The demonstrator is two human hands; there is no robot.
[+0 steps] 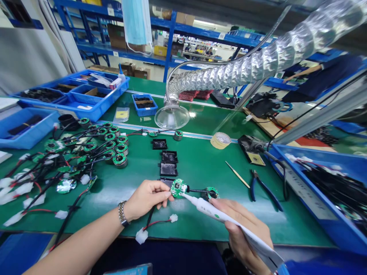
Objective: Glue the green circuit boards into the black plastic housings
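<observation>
My left hand [146, 200] pinches a round green circuit board [177, 188] at its edge. My right hand [241, 225] grips a white soldering iron [218, 215], whose tip meets that board. A black wire [197, 190] runs from the board to a second green board [212, 193] lying on the green bench mat [195, 221]. Below my left hand lies a red-and-black lead [160, 223] with white connectors. Black square cases [169, 160] stand in a row beyond my hands. A heap of wired boards and round metal-ringed parts [86, 152] lies to the left.
Blue-handled pliers [263, 191], a thin wooden-handled tool [237, 173] and a tape roll [220, 140] lie to the right. A fume hood [172, 116] on a foil duct [258, 61] hangs ahead. Blue bins [323, 191] flank the bench; a co-worker [315, 76] sits far right.
</observation>
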